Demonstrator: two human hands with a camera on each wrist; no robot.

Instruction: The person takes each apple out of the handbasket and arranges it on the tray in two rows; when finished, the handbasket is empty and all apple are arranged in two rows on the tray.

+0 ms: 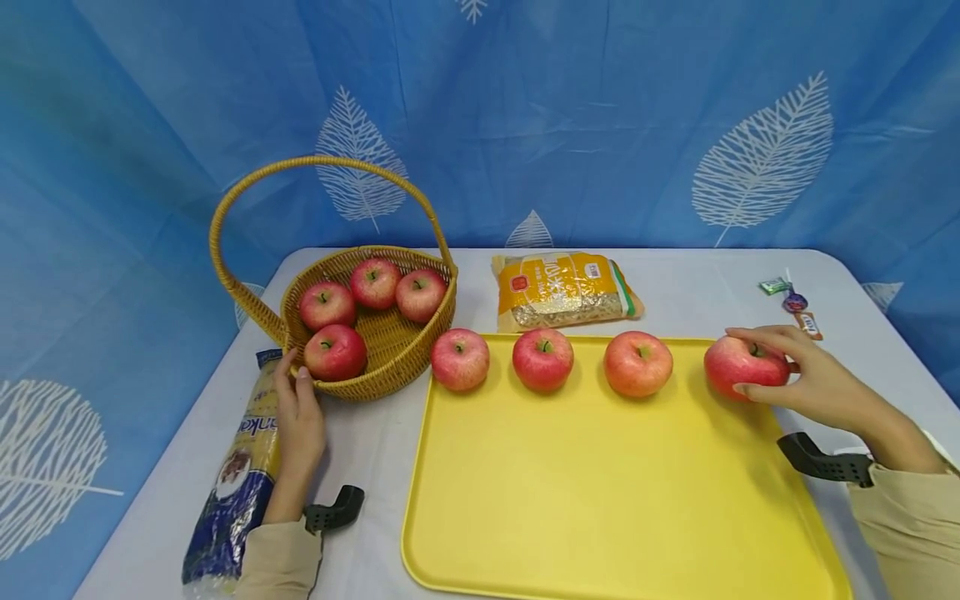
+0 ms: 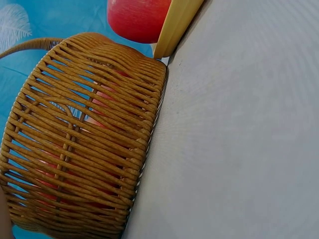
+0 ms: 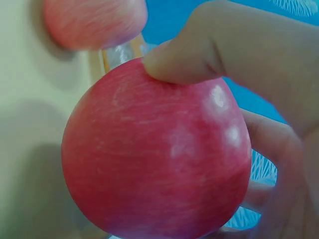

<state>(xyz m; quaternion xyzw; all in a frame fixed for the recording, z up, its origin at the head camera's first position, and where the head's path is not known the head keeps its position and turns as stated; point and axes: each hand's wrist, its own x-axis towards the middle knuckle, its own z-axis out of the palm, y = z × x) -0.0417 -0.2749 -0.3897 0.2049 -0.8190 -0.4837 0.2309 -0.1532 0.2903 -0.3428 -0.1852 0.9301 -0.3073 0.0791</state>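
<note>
My right hand [image 1: 817,379] grips a red apple [image 1: 742,367] at the tray's back right corner, thumb on its near side and fingers around the far side. Seen from the right wrist, the thumb presses on the apple's skin [image 3: 159,154]. Three more apples, left [image 1: 460,359], middle [image 1: 543,360] and right [image 1: 638,364], line the back edge of the yellow tray [image 1: 600,492]. My left hand [image 1: 302,421] touches the near left rim of a wicker basket [image 1: 405,367], its fingers fairly straight. Several apples [image 1: 335,352] lie inside; the basket's woven side [image 2: 84,139] fills much of the left wrist view.
A yellow bag of grain [image 1: 566,290] lies behind the tray. Beside my left forearm is a long blue and gold packet [image 1: 236,483]. Small wrapped sweets [image 1: 795,302] sit at the back right of the white table [image 1: 367,467]. The basket's tall handle [image 1: 330,161] arches upward.
</note>
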